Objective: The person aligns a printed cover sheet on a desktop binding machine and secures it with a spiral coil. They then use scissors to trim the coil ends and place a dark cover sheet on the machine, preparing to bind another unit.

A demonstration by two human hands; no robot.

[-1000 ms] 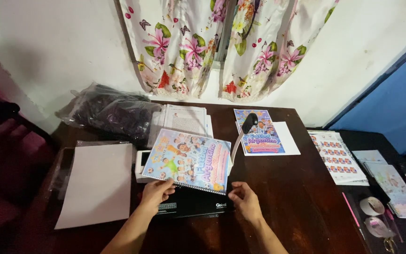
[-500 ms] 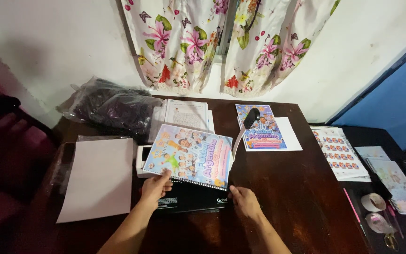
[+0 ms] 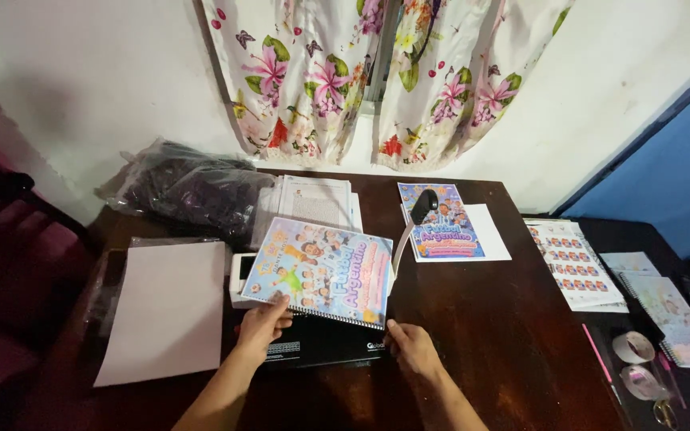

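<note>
1. Left hand (image 3: 263, 326) is seen curled over the near left edge of a colourful spiral-bound booklet with cartoon figures on its cover (image 3: 319, 271), fingers gripping that edge.
2. Right hand (image 3: 411, 348) is laid at the booklet's near right corner, fingertips touching it beside the wire spine; whether the corner is pinched cannot be told.
3. The booklet is held tilted above a black binding machine (image 3: 321, 347), which is set on the dark wooden table (image 3: 489, 319) just in front of both hands.
4. A large blank white sheet (image 3: 165, 307) is laid flat to the left of the machine.
5. A second colourful printed cover (image 3: 441, 222) is placed farther back on the right, on white paper, with a black lever handle (image 3: 422, 206) over it.
6. A stack of printed pages (image 3: 313, 201) and a crumpled dark plastic bag (image 3: 185, 187) are found at the far edge, below flowered curtains (image 3: 377, 80).
</note>
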